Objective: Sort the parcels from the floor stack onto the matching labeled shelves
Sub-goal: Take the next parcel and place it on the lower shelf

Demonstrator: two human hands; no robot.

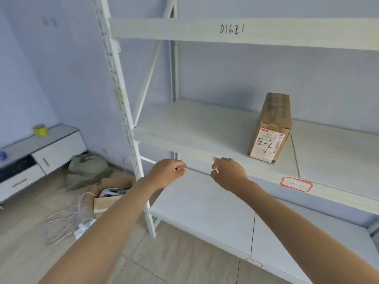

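Parcel (270, 128): 1 on middle shelf (194, 128) (marked 2-2); 2 hands empty.

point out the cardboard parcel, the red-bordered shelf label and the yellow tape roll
cardboard parcel (272, 128): head view, on its brown side above the shipping label
red-bordered shelf label (296, 184): head view, its white centre
yellow tape roll (41, 130): head view, its outer yellow side

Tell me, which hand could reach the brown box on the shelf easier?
Probably the right hand: it hovers nearer the brown box. The left hand is farther away.
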